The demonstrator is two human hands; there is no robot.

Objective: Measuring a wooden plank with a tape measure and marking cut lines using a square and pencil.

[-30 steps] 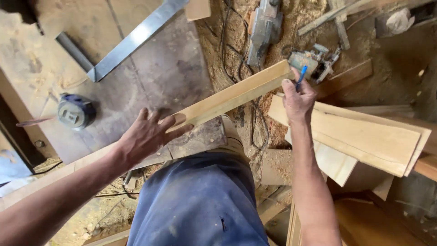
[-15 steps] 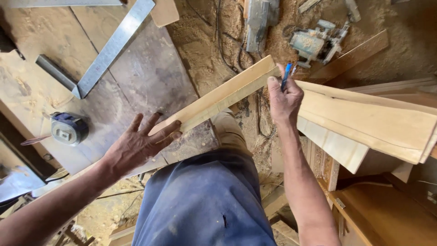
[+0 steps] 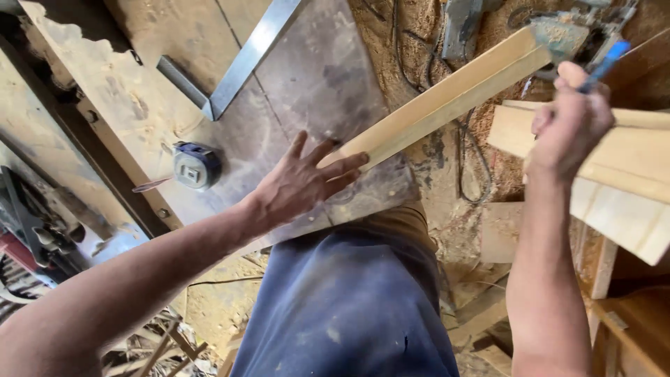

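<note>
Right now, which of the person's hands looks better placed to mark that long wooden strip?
Probably the right hand: it already grips the blue pen close to the far end of the wooden strip. The left hand lies flat on the strip's near end, steadying it.

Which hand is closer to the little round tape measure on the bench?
Left. The left hand lies flat on the wood strip, just right of the tape measure. The right hand, holding a blue pen, is far off to the right.
</note>
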